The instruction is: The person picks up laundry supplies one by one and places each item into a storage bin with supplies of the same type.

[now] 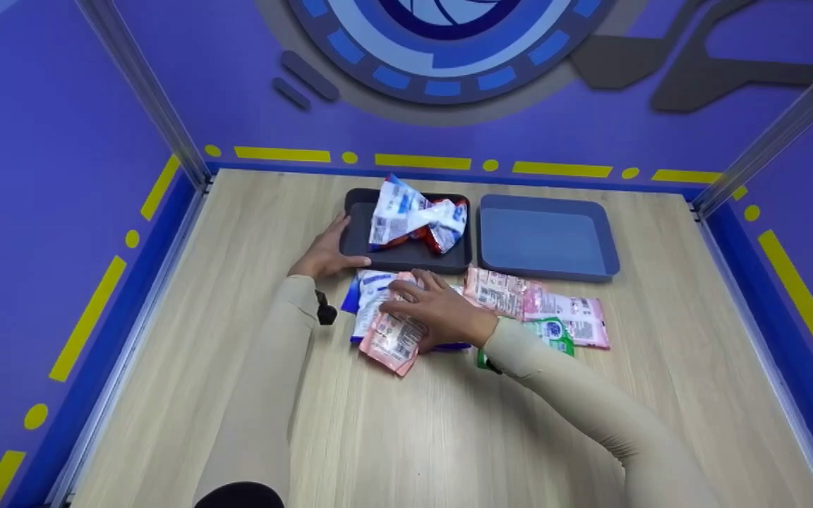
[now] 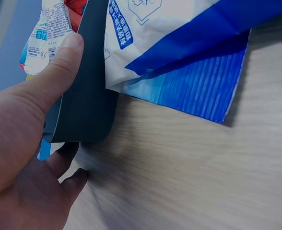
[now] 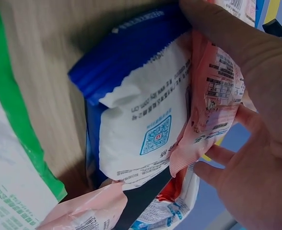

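Note:
My left hand (image 1: 325, 255) grips the front left corner of a black tray (image 1: 357, 229), the thumb over the rim and the fingers against the outside wall. Two crumpled white, blue and red packets (image 1: 406, 212) lie in that tray. In front of it, my right hand (image 1: 442, 310) holds a pink packet (image 1: 394, 342) between thumb and fingers. The pink packet (image 3: 215, 91) overlaps a blue-and-white packet (image 3: 146, 129) in the right wrist view. Another blue-and-white packet (image 2: 179, 43) lies right by the tray wall in the left wrist view.
A blue-grey tray (image 1: 547, 271) stands to the right of the black one. Before it lie a pink packet (image 1: 498, 291), a pale pink packet (image 1: 583, 321) and a green-edged packet (image 1: 555, 333). Blue panels (image 1: 61, 176) wall the wooden table (image 1: 406, 437) at the back and sides.

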Available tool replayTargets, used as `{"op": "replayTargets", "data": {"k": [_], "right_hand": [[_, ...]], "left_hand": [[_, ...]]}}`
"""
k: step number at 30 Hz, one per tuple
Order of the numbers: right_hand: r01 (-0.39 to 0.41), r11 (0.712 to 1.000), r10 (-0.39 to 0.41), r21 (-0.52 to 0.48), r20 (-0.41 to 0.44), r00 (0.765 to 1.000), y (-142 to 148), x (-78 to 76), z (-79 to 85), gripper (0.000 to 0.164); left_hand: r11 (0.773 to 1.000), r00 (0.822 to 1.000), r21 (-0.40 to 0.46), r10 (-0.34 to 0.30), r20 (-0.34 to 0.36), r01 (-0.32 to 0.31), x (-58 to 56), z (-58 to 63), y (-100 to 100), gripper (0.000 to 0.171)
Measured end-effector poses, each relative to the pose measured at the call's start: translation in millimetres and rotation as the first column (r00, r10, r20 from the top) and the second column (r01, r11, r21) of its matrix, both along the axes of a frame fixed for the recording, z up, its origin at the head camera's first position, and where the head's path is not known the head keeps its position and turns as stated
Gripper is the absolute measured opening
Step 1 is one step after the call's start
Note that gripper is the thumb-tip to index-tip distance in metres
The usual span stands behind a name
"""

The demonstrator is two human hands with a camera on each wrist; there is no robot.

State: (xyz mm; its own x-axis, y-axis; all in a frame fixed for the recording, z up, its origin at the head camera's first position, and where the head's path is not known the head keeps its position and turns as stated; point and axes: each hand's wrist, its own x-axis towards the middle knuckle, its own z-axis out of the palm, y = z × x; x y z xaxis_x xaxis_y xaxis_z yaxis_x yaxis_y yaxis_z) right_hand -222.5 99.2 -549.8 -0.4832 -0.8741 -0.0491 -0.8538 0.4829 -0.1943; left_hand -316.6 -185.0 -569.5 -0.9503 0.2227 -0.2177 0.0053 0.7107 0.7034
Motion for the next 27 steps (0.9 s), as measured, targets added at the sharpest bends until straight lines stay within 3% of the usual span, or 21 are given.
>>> {"op": "replayTargets", "data": {"k": [9, 22, 27], "right_hand": [[-0.033, 0.999, 0.03, -0.015, -0.129, 0.991, 2.6, -1.9, -1.0, 0.078], [0.026, 0.999, -0.03, -0.029, -0.14, 0.99, 10.5, 1.8, 1.2, 0.067], [0.033, 0.998, -0.042, -0.053, -0.183, 0.982, 15.0, 1.7, -1.3, 0.064]], "left_hand": [[1.0, 1.0, 0.002, 0.008, 0.007, -0.008, -1.0, -0.7, 0.9, 0.111], [1.0, 1.0, 0.024, 0.001, -0.008, 0.0, 0.9, -0.2, -0.5, 0.111], [0.999, 0.999, 0.012, -0.034, -0.037, 0.035, 2.2, 1.8, -1.3, 0.109]]}}
